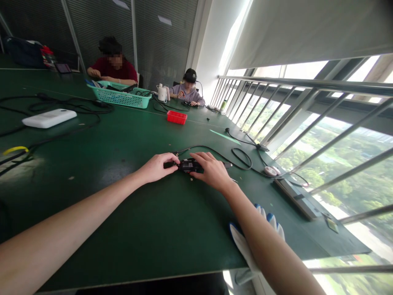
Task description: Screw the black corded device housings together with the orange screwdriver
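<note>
Over at nine o'clock on the black tool (186, 165), the left hand (161, 166) has thumb and fingertips pinched about the dark narrow end; how hard they squeeze, I can't tell. That end looks stiff, and its slimness seems to suit a fingertip pinch, though any small parts there could be the fragile ones. On to the middle: the tool sits low at the green table (123, 229), near the centre of the view, and those ridges ought to keep it from feeling slippery. Then three o'clock, where the right hand (213, 170) drapes across the thicker body, grasping it, fingers over the far side, thumb along the near side. That's the place to steady it, I'd say; it looks rigid, probably fairly light, hardly soft at all.

Now its looks, left again: a dark stub between the fingertips, a ribbed black body in the open, then a stretch hidden under the right hand. Out at three o'clock pokes a pale tip (231, 164); whether it belongs to the tool, I can't tell. A black cord (215, 150) curves past from twelve toward two o'clock, its join with the tool unclear, and down at five o'clock lies a glove (241, 241), partly behind the right forearm.
</note>
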The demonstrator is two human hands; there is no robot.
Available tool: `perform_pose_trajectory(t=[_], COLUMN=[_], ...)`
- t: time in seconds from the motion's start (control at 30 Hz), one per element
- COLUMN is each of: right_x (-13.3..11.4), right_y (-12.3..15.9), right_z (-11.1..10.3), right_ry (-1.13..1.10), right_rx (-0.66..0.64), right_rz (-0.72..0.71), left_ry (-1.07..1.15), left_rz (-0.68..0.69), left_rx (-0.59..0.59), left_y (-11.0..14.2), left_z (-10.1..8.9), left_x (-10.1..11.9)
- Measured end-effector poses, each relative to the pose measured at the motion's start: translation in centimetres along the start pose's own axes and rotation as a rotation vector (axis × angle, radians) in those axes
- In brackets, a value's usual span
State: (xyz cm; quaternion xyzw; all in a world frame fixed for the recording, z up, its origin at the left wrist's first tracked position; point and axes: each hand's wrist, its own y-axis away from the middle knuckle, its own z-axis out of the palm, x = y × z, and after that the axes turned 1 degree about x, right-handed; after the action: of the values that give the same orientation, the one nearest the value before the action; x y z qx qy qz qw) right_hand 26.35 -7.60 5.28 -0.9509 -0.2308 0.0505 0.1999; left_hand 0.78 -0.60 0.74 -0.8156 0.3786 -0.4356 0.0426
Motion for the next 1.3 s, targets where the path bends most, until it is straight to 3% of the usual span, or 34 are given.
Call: perform_pose_trajectory(t=[0.17,0.33,0.53,0.83,1.1,1.3], right_x=[3.2,8.8,13.3,13.4,13.1,13.1], right_y=[-0.4,1.7,4.9,4.8,4.9,4.8], right_z=[0.7,-0.8,-2.1,-2.5,-2.9,-2.7], right_ry=[0.006,0.146,0.162,0.187,0.152,0.190], right_rx=[-0.150,-0.195,-0.234,-0.219,-0.266,-0.224], right_rz=[0.088,0.535,0.668,0.733,0.708,0.740], left_ry=[-0.215,-0.284,-0.306,-0.305,-0.299,-0.303], left_rz=[0.116,0.097,0.060,0.026,0.015,0.022], left_rx=[-0.065,-0.122,-0.156,-0.165,-0.173,-0.167], left_y=[0.4,0.9,0.7,0.8,0.7,0.7], left_z=[0.0,-0.1,-0.1,-0.3,-0.2,-0.2], left_x=[0.3,0.8,1.2,1.4,1.5,1.7])
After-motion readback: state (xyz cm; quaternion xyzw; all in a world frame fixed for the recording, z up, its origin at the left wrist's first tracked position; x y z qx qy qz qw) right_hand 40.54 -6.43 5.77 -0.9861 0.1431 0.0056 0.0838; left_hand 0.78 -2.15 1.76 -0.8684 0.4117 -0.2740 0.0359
